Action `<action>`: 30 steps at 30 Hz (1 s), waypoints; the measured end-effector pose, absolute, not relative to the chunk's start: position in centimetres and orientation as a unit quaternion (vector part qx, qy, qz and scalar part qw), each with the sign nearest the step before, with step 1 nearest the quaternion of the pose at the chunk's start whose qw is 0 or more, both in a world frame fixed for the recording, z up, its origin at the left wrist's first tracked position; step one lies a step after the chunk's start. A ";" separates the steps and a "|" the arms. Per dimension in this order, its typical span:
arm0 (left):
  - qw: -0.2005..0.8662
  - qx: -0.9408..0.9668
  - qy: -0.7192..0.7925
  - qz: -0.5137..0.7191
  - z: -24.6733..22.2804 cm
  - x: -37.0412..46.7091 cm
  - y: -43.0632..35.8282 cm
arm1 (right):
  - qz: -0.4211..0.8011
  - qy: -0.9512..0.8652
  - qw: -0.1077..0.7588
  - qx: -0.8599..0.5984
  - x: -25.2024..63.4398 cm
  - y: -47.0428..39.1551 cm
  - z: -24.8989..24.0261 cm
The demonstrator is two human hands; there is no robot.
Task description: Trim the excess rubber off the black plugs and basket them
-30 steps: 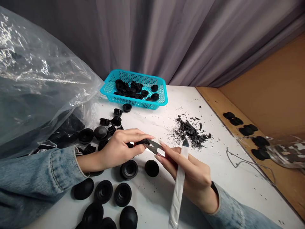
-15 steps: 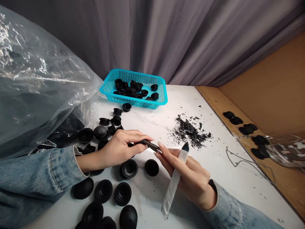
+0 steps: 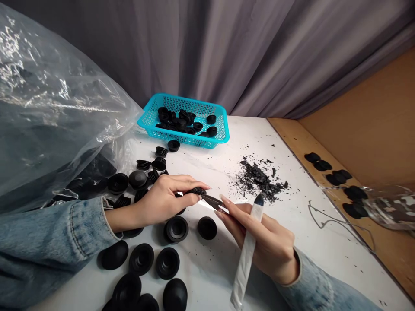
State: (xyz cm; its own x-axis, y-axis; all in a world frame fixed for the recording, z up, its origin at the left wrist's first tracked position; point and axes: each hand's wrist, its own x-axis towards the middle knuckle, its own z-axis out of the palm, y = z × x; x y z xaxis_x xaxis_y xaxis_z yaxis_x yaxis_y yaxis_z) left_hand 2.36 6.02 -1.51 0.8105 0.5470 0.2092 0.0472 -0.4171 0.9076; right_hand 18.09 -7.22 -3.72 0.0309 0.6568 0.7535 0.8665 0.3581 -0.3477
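Note:
My left hand (image 3: 173, 196) is closed around a ribbed black rubber plug (image 3: 195, 191), thumb below and fingers above. From the plug, a narrow dark strip (image 3: 211, 200) runs to the pinched fingertips of my right hand (image 3: 264, 235); whether it is rubber or metal is unclear. Threaded between the right hand's fingers is a slim tool wrapped in white (image 3: 244, 263), its dark pointed tip facing away from me. Below the hands lie several loose black plugs (image 3: 167, 263), some cup side up, and a single round one (image 3: 207, 228).
A turquoise basket (image 3: 147, 125) at the back holds several black plugs. Black scraps (image 3: 259, 177) are heaped right of it. A large clear plastic bag (image 3: 65, 103) bulges on the left. Paired black pieces (image 3: 322, 165), a bent wire (image 3: 320, 222) and a camouflage-patterned packet (image 3: 394, 207) lie right.
My right hand has shifted slightly right, away from the left, and more of the dark strip shows between them. The wrapped tool moved along with it.

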 end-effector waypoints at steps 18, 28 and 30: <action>0.470 0.822 0.191 0.260 -1.9 2.3 5.8 | -0.124 -0.700 0.428 -0.558 18.0 -7.4 -3.5; 0.452 0.827 0.207 0.262 -2.1 2.3 5.8 | -0.123 -0.717 0.427 -0.538 18.2 -7.4 -3.9; 0.452 0.827 0.203 0.265 -2.0 2.3 5.8 | -0.113 -0.710 0.435 -0.541 18.2 -7.3 -3.8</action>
State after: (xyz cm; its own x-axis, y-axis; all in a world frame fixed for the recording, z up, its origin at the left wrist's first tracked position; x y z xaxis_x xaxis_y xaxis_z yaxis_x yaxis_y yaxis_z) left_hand 2.33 5.81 -2.05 0.7771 0.5756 0.2547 0.0967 -0.5090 0.8553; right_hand 18.24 -7.33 -3.77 -0.0347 0.6710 0.7407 0.8673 0.3885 -0.3113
